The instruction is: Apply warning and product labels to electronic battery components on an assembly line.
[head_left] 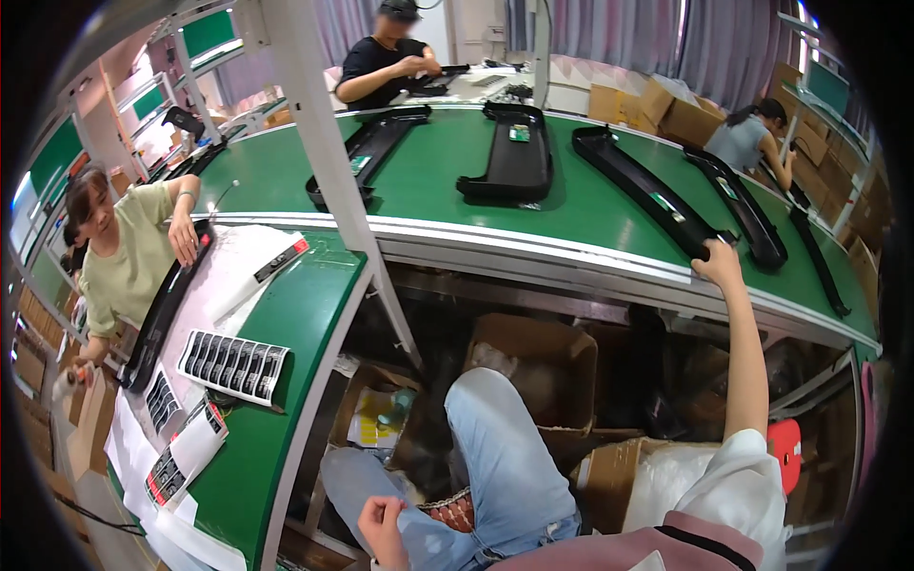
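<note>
My right hand [719, 262] reaches out to the green conveyor belt [433, 186], its fingers closed on the near end of a long black plastic housing [640, 181]. A small green circuit board [664, 202] lies inside that housing. My left hand [383, 528] is held above my thigh, fingers curled in, and nothing shows in it. To the right of the gripped part lies another narrow black housing [747, 209]. A wider black housing [507, 157], also with a green board in it, sits farther left on the belt.
A metal post [319, 124] rises left of me, beside a green side table [319, 295] with label sheets [233, 366]. A co-worker [124, 247] there handles a black housing. Another person [390, 62] works across the belt. Cardboard boxes [533, 371] stand under the belt near my knees.
</note>
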